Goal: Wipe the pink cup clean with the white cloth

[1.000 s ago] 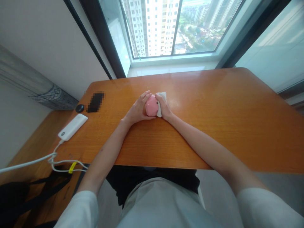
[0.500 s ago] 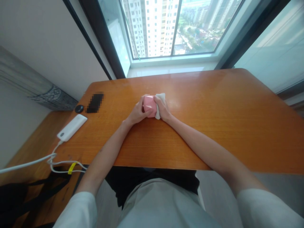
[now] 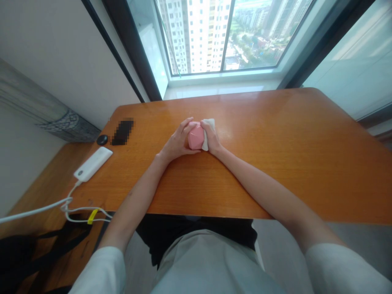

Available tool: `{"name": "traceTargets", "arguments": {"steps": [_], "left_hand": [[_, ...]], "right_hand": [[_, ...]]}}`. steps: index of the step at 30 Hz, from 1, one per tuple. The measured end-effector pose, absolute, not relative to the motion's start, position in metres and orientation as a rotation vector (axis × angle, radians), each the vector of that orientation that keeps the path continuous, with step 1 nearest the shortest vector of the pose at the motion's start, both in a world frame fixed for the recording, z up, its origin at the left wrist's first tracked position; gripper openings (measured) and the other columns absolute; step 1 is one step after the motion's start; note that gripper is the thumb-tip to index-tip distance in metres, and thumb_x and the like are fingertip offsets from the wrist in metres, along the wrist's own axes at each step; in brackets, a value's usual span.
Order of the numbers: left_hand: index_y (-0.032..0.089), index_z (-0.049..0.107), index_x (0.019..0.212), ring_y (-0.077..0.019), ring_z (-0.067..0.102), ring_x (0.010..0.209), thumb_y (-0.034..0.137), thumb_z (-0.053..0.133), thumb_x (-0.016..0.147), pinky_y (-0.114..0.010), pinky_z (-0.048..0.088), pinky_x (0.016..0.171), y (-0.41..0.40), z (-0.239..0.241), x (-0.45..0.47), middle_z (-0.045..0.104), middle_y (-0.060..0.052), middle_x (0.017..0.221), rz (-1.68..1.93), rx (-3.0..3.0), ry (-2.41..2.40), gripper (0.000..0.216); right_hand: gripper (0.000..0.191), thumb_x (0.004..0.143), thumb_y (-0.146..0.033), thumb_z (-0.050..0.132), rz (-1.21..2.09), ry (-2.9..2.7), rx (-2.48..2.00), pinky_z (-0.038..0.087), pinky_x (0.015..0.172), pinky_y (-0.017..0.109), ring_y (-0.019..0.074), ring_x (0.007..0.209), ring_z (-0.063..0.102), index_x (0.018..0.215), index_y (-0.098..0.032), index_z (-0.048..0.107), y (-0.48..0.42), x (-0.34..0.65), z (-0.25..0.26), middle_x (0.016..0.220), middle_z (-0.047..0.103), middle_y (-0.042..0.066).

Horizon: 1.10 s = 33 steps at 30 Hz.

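Observation:
A small pink rounded object (image 3: pixel 195 138) is held between both hands over the middle of the orange wooden table (image 3: pixel 275 163). My left hand (image 3: pixel 176 142) wraps its fingers round the pink object's left side. My right hand (image 3: pixel 212 138) presses a white cloth (image 3: pixel 207 131) against the object's right side, with its fingers closed on the cloth. Both wrists rest on the tabletop.
A white power bank (image 3: pixel 93 163) with a white cable (image 3: pixel 45 207) lies near the table's left edge. A dark blurred item (image 3: pixel 122 132) and a small black round thing (image 3: pixel 102 139) sit behind it. A window (image 3: pixel 220 32) runs beyond the far edge. A black bag (image 3: pixel 18 253) lies low left.
The pink object has turned in my hands: half a second ago a flat face showed, now a rounded side faces up. The hands stay in the same place.

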State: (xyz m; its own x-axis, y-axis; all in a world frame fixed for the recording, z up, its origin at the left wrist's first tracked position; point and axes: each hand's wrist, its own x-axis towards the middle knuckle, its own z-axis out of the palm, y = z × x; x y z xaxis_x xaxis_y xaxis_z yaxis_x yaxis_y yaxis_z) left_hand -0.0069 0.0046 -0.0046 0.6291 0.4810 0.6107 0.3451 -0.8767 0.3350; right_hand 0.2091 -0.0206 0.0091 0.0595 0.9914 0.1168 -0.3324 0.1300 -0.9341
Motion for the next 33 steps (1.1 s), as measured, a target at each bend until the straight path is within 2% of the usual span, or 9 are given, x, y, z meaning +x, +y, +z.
{"name": "traceTargets", "arguments": {"steps": [5, 10, 17, 19, 21, 24, 26, 30, 33], "left_hand": [[0.038, 0.038, 0.185, -0.0449, 0.057, 0.172, 0.067, 0.108, 0.087, -0.065, 0.057, 0.141, -0.002, -0.002, -0.002, 0.049, -0.019, 0.184, 1.132, 2.640, 0.731, 0.124], [0.031, 0.050, 0.175, -0.0437, 0.065, 0.161, 0.065, 0.109, 0.081, -0.059, 0.060, 0.136, -0.008, 0.007, 0.002, 0.060, -0.018, 0.171, 1.190, 2.534, 0.750, 0.116], [0.026, 0.053, 0.169, -0.0355, 0.080, 0.124, 0.092, 0.092, 0.085, -0.052, 0.070, 0.109, -0.009, 0.002, 0.010, 0.072, -0.018, 0.160, 1.077, 2.137, 0.875, 0.114], [0.027, 0.051, 0.173, -0.0360, 0.079, 0.126, 0.094, 0.092, 0.085, -0.053, 0.069, 0.112, -0.006, -0.002, 0.009, 0.070, -0.019, 0.163, 1.076, 2.133, 0.868, 0.117], [0.030, 0.043, 0.181, -0.0407, 0.077, 0.139, 0.093, 0.094, 0.085, -0.058, 0.067, 0.119, -0.002, -0.006, 0.006, 0.063, -0.021, 0.173, 1.082, 2.193, 0.849, 0.126], [0.036, 0.029, 0.190, -0.0517, 0.056, 0.170, 0.097, 0.100, 0.074, -0.070, 0.057, 0.136, 0.004, -0.008, -0.001, 0.043, -0.023, 0.192, 1.094, 2.389, 0.743, 0.149], [0.038, 0.029, 0.191, -0.0537, 0.044, 0.181, 0.095, 0.103, 0.072, -0.075, 0.048, 0.144, 0.007, -0.008, -0.004, 0.034, -0.022, 0.197, 1.068, 2.516, 0.693, 0.152], [0.037, 0.038, 0.187, -0.0481, 0.051, 0.177, 0.077, 0.103, 0.089, -0.070, 0.051, 0.144, 0.004, -0.005, -0.003, 0.043, -0.021, 0.190, 1.077, 2.567, 0.710, 0.124], [0.032, 0.047, 0.180, -0.0475, 0.057, 0.172, 0.074, 0.107, 0.084, -0.066, 0.054, 0.141, -0.003, 0.000, 0.002, 0.053, -0.021, 0.181, 1.124, 2.511, 0.745, 0.121]], "right_hand": [[0.065, 0.090, -0.086, 0.087, 1.193, -1.000, -0.852, 0.043, 0.068, 0.033, 0.0165, 0.076, 0.046, 0.082, -0.028, 0.057, -0.023, 0.209, 0.010, 0.081, 0.055, -0.003], [0.064, 0.091, -0.086, 0.084, 1.179, -1.014, -0.870, 0.044, 0.068, 0.032, 0.0165, 0.076, 0.047, 0.083, -0.028, 0.057, -0.029, 0.209, 0.013, 0.080, 0.055, -0.003], [0.070, 0.088, -0.094, 0.080, 1.127, -1.094, -0.983, 0.044, 0.067, 0.034, 0.0174, 0.075, 0.050, 0.081, -0.029, 0.055, -0.038, 0.210, 0.026, 0.078, 0.055, -0.002], [0.073, 0.087, -0.097, 0.080, 1.123, -1.093, -0.987, 0.044, 0.067, 0.034, 0.0175, 0.075, 0.050, 0.081, -0.029, 0.054, -0.039, 0.209, 0.028, 0.078, 0.054, -0.002], [0.074, 0.086, -0.099, 0.079, 1.141, -1.076, -0.984, 0.044, 0.067, 0.034, 0.0175, 0.074, 0.050, 0.082, -0.029, 0.055, -0.038, 0.209, 0.027, 0.078, 0.053, -0.003], [0.075, 0.086, -0.101, 0.078, 1.194, -1.032, -0.970, 0.044, 0.068, 0.034, 0.0171, 0.073, 0.050, 0.083, -0.029, 0.056, -0.031, 0.208, 0.022, 0.079, 0.054, -0.003], [0.076, 0.085, -0.102, 0.077, 1.223, -1.003, -0.962, 0.043, 0.068, 0.034, 0.0168, 0.073, 0.049, 0.084, -0.028, 0.056, -0.027, 0.208, 0.018, 0.079, 0.055, -0.003], [0.075, 0.086, -0.100, 0.079, 1.205, -1.004, -0.947, 0.041, 0.069, 0.033, 0.0161, 0.074, 0.046, 0.084, -0.028, 0.056, -0.023, 0.209, 0.017, 0.080, 0.055, -0.004], [0.074, 0.088, -0.098, 0.078, 1.155, -1.032, -0.940, 0.042, 0.070, 0.034, 0.0164, 0.074, 0.046, 0.082, -0.029, 0.054, -0.026, 0.209, 0.018, 0.080, 0.053, -0.004]]}}
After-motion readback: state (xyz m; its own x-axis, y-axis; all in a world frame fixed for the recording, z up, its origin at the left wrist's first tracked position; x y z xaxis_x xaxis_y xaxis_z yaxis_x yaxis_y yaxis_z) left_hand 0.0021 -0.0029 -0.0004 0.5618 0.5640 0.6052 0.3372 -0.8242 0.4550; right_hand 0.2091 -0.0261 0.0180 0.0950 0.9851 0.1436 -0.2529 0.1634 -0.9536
